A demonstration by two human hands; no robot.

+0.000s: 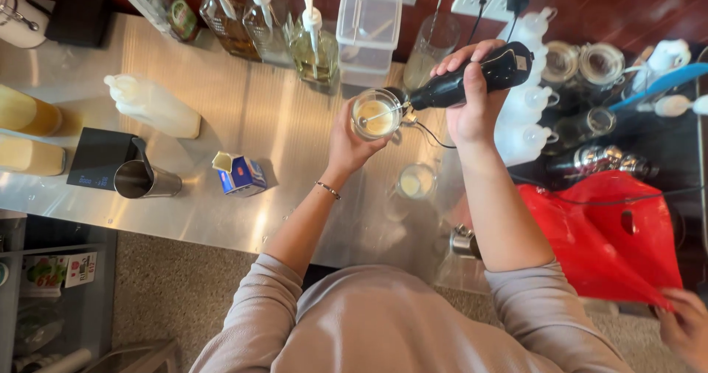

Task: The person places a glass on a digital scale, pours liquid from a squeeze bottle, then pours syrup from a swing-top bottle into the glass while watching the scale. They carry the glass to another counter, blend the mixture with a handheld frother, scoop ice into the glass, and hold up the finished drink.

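Observation:
My left hand [349,145] grips a small clear glass cup [377,114] of pale, creamy liquid and holds it up above the steel counter [243,122]. My right hand [470,96] is wrapped around a black hand-held frother [472,79]. The frother's thin metal whisk end dips into the liquid in the cup. Both hands are over the middle of the counter, close together.
A small open blue milk carton [240,174], a steel pitcher [141,180] and a black scale [99,158] sit left of my hands. Syrup pump bottles [310,45] line the back. A glass [417,181] stands below the cup. Another person's hand [682,325] holds a red plastic bag [608,240] at right.

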